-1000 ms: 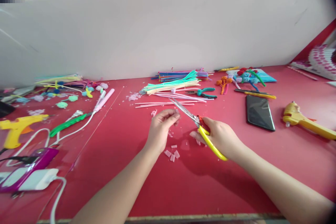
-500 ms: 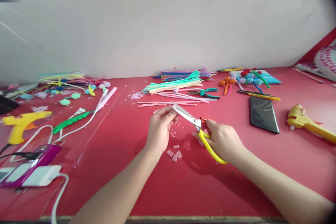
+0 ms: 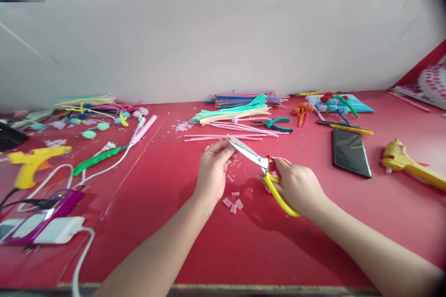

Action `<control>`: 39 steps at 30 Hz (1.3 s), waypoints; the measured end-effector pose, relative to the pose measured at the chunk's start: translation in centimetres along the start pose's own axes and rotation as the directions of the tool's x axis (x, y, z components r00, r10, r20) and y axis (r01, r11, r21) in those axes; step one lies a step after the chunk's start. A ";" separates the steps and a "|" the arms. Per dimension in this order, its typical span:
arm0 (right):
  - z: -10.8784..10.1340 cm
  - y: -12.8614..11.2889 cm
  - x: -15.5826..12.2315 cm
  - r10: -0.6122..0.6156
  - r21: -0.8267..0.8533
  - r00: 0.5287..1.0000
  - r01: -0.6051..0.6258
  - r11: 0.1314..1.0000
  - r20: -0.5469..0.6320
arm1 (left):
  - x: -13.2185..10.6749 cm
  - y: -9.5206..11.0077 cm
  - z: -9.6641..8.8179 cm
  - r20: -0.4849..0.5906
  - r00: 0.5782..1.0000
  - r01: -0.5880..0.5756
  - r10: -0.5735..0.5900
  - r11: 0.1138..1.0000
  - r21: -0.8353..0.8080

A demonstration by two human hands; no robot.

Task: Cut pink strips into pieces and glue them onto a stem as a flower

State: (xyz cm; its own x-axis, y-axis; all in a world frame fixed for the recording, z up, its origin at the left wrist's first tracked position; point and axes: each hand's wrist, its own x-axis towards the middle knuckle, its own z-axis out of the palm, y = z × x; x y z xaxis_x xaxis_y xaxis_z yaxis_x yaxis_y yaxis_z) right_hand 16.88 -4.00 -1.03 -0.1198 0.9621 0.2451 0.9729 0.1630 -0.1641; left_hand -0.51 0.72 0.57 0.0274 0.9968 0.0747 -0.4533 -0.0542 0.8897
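Note:
My right hand [image 3: 298,184] grips yellow-handled scissors [image 3: 259,167] whose steel blades point up and left, nearly closed. My left hand [image 3: 213,169] is pinched right at the blade tips, holding a tiny pink piece too small to name. Several short pink cut bits [image 3: 232,204] lie on the red table [image 3: 195,246] just below my hands. A few long pink pipe cleaners [image 3: 223,137] lie just beyond the hands.
A bundle of coloured pipe cleaners [image 3: 240,107], green pliers [image 3: 275,123], a black phone [image 3: 350,152] and a yellow glue gun [image 3: 406,161] lie to the right. Another glue gun [image 3: 31,161], cables and a purple device [image 3: 45,222] lie left. A white board [image 3: 223,37] walls the back.
The scissor blades have swung down to my left fingertips and closed most of the way. Both hands otherwise stay in place.

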 end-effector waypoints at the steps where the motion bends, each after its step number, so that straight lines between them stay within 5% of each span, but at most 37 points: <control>1: 0.0 0.0 0.0 -0.001 0.000 1.000 0.001 1.000 0.000 | 0.0 0.0 0.0 0.007 1.000 0.002 -0.002 1.000 0.000; 26: 0.4 0.4 -0.1 -0.004 -0.072 1.000 0.004 0.997 0.008 | 0.1 -0.2 -0.2 0.021 1.000 0.005 -0.005 1.000 0.003; 34: -0.3 0.3 0.5 0.119 0.002 0.988 -0.120 0.993 0.102 | 0.2 -0.4 -0.3 -0.006 0.998 0.067 -0.067 0.998 0.006; 39: -0.5 0.4 0.8 0.165 0.074 0.981 -0.173 0.982 0.100 | 0.2 -0.8 -0.5 0.082 0.986 0.128 -0.144 0.976 0.175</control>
State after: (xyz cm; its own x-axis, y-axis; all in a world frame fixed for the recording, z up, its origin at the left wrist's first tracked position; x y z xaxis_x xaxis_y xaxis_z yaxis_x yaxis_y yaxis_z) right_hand 17.26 -3.24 -0.40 0.0232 0.9928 0.1176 0.9617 0.0100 -0.2740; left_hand -0.62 1.00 -0.32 0.1656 0.9860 -0.0173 -0.2829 0.0643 0.9570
